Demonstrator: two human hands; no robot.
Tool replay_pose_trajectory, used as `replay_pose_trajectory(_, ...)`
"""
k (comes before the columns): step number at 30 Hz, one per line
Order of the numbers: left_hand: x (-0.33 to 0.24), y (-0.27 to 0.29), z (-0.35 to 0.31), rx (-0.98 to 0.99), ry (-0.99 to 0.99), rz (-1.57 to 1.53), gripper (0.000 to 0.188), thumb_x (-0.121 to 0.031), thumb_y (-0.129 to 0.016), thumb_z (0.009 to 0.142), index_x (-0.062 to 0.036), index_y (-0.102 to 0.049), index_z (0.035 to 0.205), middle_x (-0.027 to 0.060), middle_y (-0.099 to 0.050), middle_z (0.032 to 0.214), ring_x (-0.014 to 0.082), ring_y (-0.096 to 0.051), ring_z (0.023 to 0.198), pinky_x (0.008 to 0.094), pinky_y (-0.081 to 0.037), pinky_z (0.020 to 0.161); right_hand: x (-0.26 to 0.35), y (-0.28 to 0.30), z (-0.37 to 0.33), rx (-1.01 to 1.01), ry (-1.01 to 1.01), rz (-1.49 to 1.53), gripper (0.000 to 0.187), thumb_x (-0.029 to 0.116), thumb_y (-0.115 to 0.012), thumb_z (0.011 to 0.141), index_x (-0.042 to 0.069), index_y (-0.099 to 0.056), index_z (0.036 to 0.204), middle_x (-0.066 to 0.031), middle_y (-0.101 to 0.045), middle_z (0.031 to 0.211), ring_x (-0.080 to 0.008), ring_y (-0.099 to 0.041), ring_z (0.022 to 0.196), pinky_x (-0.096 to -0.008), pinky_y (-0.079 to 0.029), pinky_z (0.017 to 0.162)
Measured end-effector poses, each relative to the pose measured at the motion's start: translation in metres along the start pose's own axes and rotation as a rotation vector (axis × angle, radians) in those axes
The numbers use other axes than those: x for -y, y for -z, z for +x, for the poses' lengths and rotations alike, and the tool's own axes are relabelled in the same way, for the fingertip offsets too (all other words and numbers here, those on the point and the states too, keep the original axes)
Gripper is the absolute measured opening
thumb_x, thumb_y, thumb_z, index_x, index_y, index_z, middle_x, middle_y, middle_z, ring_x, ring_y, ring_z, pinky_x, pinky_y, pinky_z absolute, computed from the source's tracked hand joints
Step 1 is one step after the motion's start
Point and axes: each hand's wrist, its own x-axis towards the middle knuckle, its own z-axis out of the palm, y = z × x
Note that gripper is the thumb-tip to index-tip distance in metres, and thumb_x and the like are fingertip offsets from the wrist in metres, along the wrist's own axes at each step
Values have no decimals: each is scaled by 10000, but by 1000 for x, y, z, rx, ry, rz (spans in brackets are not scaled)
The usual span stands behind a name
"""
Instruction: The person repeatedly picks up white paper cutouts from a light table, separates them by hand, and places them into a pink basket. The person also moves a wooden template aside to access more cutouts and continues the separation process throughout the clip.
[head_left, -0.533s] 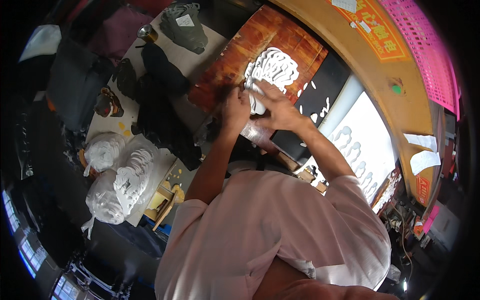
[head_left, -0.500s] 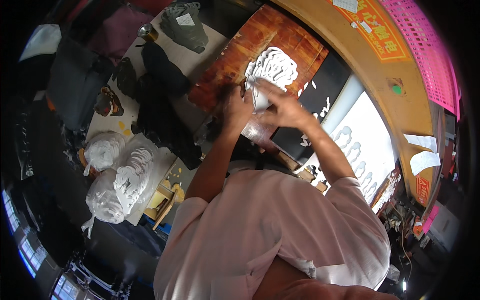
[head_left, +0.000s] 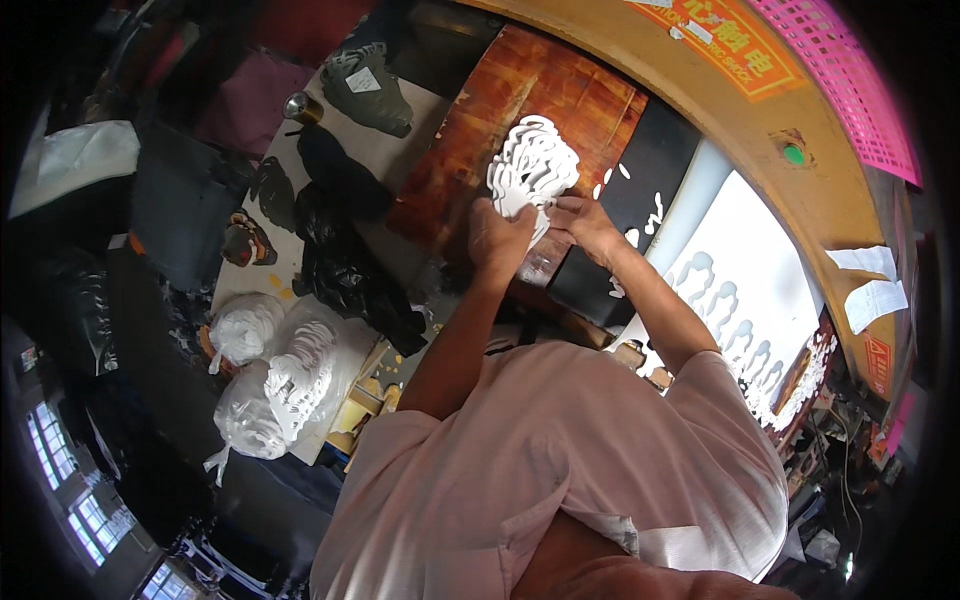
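Fingers [head_left: 571,207] meet at the near end of the fanned white pile [head_left: 533,160]: the left hand [head_left: 503,240] seems to grasp it; whether the right hand [head_left: 588,228] pinches or merely touches cannot be told. Brown board [head_left: 470,115] carries the pile toward its right edge, narrow end pointing at the near right corner. Likely light and bendy, its thin layers may slip apart, so that narrow end suits a broad two-sided hold. Left thumb lies over it; right fingers bend inward.
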Motion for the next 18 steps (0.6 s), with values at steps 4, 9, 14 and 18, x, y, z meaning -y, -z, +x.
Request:
replay_pose_trajectory(4,10,1,1,247,177,-587,658,-320,-894,833,78,-637,1290,209,-742,1186,290,-740,1037,409,-580,876,4,16,2,51,-78,-89,532,282,-793,998,-59,-624,1370,-115,-707,1253,-200,-701,1127,-328,-577,1012)
replay_pose_trajectory(9,14,-1,-5,263,151,-816,466,-209,-875,885,51,-727,1242,102,-765,1098,182,-734,908,346,-586,802,2,24,6,182,-120,-34,583,320,-777,1010,-44,-585,1423,-118,-695,1291,-192,-694,1161,-327,-577,984)
replay_pose_trajectory(14,4,-13,-15,-101,42,-5,497,-393,-756,783,53,-695,992,338,-705,1100,497,-699,1055,577,-558,963,7,32,21,319,-144,-75,537,298,-761,1021,-34,-595,1409,-103,-721,1247,-185,-708,1125,-319,-582,964)
replay_pose_trajectory(18,5,-17,-14,-184,74,-140,475,-367,-776,796,62,-707,988,312,-729,1038,478,-723,967,540,-581,882,-6,33,28,316,-155,46,478,286,-758,1020,-30,-627,1355,-113,-735,1241,-190,-723,1104,-318,-590,955)
